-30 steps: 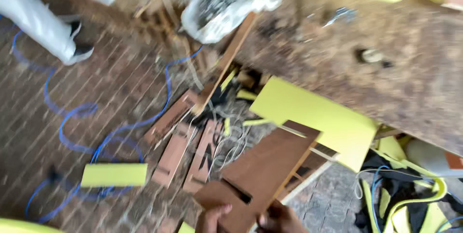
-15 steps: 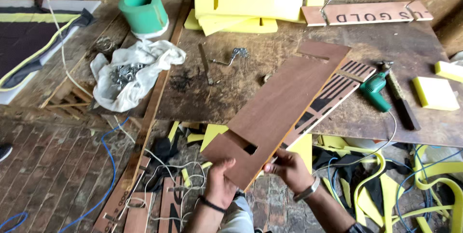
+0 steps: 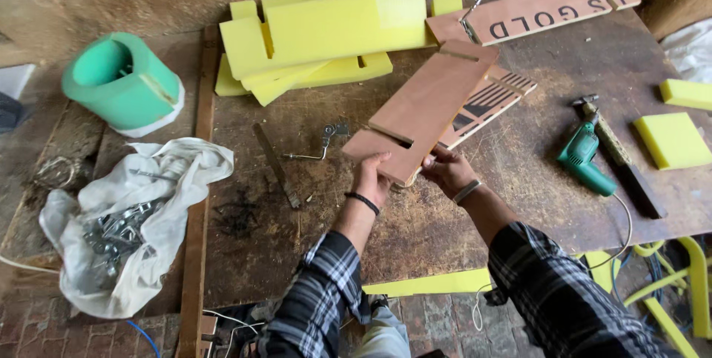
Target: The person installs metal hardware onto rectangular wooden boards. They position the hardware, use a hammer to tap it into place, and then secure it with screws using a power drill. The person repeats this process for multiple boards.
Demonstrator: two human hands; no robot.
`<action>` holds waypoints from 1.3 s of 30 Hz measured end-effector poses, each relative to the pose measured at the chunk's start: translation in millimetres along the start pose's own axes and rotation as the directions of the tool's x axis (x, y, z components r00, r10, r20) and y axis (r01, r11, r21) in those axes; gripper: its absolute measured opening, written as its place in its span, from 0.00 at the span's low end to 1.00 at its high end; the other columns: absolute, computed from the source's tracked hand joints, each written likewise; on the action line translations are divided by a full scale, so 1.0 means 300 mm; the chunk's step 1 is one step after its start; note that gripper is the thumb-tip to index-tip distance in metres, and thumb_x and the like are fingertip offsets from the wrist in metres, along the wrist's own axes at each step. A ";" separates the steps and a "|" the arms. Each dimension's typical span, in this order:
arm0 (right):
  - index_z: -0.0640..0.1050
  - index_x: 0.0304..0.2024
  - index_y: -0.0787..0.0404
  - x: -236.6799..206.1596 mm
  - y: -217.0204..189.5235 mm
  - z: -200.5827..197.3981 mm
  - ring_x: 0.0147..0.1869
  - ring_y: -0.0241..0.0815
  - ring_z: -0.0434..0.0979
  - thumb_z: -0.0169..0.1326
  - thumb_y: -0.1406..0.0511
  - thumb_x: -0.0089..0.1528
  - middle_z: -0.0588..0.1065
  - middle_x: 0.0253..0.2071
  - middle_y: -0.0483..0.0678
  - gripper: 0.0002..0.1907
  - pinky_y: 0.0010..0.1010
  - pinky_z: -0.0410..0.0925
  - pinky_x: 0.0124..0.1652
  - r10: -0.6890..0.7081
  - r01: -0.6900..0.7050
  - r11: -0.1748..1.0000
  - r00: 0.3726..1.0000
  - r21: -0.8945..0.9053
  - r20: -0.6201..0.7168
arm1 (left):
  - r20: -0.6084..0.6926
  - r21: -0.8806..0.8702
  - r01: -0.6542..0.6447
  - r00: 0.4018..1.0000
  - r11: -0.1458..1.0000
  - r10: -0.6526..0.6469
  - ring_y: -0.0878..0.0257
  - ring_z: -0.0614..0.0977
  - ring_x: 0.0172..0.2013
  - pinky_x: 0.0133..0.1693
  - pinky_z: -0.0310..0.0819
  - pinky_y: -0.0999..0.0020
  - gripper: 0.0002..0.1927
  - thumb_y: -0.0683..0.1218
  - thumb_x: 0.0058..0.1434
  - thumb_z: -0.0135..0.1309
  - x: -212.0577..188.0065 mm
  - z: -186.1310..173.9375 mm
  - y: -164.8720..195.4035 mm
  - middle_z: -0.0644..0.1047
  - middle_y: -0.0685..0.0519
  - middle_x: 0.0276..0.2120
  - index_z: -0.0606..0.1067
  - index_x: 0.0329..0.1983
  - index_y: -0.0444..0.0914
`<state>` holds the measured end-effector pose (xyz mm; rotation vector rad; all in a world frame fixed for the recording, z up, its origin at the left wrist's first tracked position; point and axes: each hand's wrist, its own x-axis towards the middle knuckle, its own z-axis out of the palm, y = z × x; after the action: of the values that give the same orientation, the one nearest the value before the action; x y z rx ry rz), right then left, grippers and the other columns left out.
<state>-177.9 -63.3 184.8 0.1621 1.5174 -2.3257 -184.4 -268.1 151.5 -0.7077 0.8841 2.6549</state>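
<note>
Brown slotted board (image 3: 426, 106) lies slanted over the desk (image 3: 326, 217), its near end held by both hands. Left hand (image 3: 371, 179) closes its grip on the lower edge; right hand (image 3: 447, 170) pinches the corner beside it, above a striped panel (image 3: 489, 102).

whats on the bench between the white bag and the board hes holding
In the head view, a thin dark metal strip and a bent wire hook lie between the white bag and the board.
</note>
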 end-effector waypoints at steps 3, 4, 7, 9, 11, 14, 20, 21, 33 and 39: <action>0.74 0.66 0.58 0.052 0.040 -0.016 0.54 0.50 0.81 0.59 0.65 0.63 0.80 0.51 0.54 0.28 0.43 0.75 0.55 0.078 -0.189 0.945 0.924 -0.267 -0.375 | 0.150 0.080 -0.005 0.989 0.997 -0.007 0.49 0.78 0.55 0.59 0.70 0.55 0.22 0.42 0.58 0.57 0.178 0.028 0.057 0.78 0.43 0.50 0.71 0.55 0.33; 0.75 0.64 0.56 0.020 0.069 -0.052 0.56 0.48 0.81 0.60 0.62 0.63 0.80 0.53 0.51 0.26 0.41 0.75 0.57 0.036 -0.253 0.829 0.914 -0.499 -0.404 | 0.180 0.104 -0.030 0.984 0.994 0.011 0.49 0.78 0.55 0.59 0.70 0.55 0.22 0.44 0.59 0.57 0.219 0.043 0.073 0.78 0.42 0.51 0.72 0.56 0.33; 0.80 0.58 0.49 -0.176 0.179 -0.162 0.62 0.47 0.79 0.61 0.56 0.63 0.77 0.62 0.44 0.21 0.38 0.70 0.62 -0.137 -0.345 0.344 0.902 -0.873 -0.411 | 0.137 0.063 -0.037 0.990 0.997 0.028 0.46 0.79 0.54 0.59 0.72 0.48 0.23 0.44 0.59 0.57 0.266 0.056 0.154 0.78 0.43 0.52 0.71 0.58 0.35; 0.81 0.55 0.50 -0.315 0.212 -0.298 0.63 0.51 0.75 0.61 0.58 0.60 0.72 0.65 0.46 0.20 0.42 0.67 0.60 -0.279 -0.395 0.210 0.852 -0.894 -0.442 | 0.135 0.136 -0.017 0.991 0.991 -0.001 0.47 0.78 0.55 0.58 0.72 0.49 0.23 0.46 0.61 0.57 0.249 0.069 0.210 0.78 0.43 0.52 0.71 0.59 0.35; 0.80 0.55 0.53 -0.435 0.246 -0.434 0.61 0.55 0.75 0.61 0.62 0.57 0.72 0.64 0.50 0.22 0.44 0.69 0.55 -0.432 -0.449 0.144 0.773 -0.882 -0.464 | 0.241 0.153 -0.034 0.971 0.988 -0.004 0.49 0.78 0.57 0.60 0.71 0.53 0.24 0.46 0.62 0.57 0.184 0.070 0.217 0.78 0.42 0.54 0.71 0.60 0.33; 0.82 0.52 0.52 -0.525 0.316 -0.590 0.57 0.57 0.77 0.57 0.67 0.59 0.76 0.60 0.49 0.17 0.45 0.72 0.52 -0.507 -0.468 0.102 0.735 -0.878 -0.451 | 0.145 0.197 -0.109 0.986 0.974 0.081 0.48 0.80 0.55 0.60 0.71 0.52 0.29 0.41 0.55 0.60 0.070 0.092 0.146 0.78 0.41 0.53 0.70 0.60 0.27; 0.84 0.40 0.52 -0.634 0.353 -0.788 0.51 0.54 0.82 0.57 0.68 0.63 0.80 0.48 0.48 0.07 0.42 0.75 0.50 -0.474 -0.338 0.086 0.813 -0.937 -0.337 | 0.274 0.111 -0.093 0.960 0.989 0.059 0.44 0.81 0.50 0.59 0.74 0.47 0.41 0.42 0.45 0.60 -0.259 -0.038 0.056 0.79 0.37 0.46 0.65 0.64 0.28; 0.84 0.39 0.53 -0.647 0.352 -0.795 0.49 0.54 0.82 0.57 0.68 0.63 0.81 0.47 0.49 0.06 0.42 0.75 0.49 -0.458 -0.333 0.089 0.823 -0.939 -0.335 | 0.317 0.099 -0.113 0.945 0.989 0.077 0.43 0.80 0.50 0.59 0.74 0.45 0.41 0.42 0.47 0.61 -0.321 -0.072 0.037 0.78 0.36 0.47 0.65 0.66 0.26; 0.85 0.42 0.50 -0.758 0.361 -0.612 0.51 0.41 0.83 0.50 0.68 0.64 0.80 0.53 0.40 0.13 0.32 0.78 0.49 0.104 -0.013 -0.063 0.994 -0.998 -0.020 | 0.177 0.039 0.023 0.984 0.999 -0.030 0.42 0.80 0.52 0.59 0.73 0.45 0.47 0.45 0.40 0.62 -0.616 -0.370 -0.180 0.78 0.36 0.51 0.65 0.68 0.31; 0.79 0.50 0.57 -0.784 0.249 -0.735 0.48 0.43 0.83 0.50 0.66 0.59 0.82 0.46 0.48 0.17 0.34 0.74 0.46 0.251 -0.246 0.967 0.884 0.064 -0.394 | 0.127 0.065 0.126 0.983 0.990 -0.134 0.41 0.81 0.49 0.54 0.74 0.43 0.44 0.45 0.44 0.61 -0.679 -0.628 -0.200 0.79 0.35 0.50 0.67 0.68 0.30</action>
<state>45.7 163.9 95.8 0.8328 1.5488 -2.1803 80.4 -354.4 96.6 -0.5502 0.8443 2.5177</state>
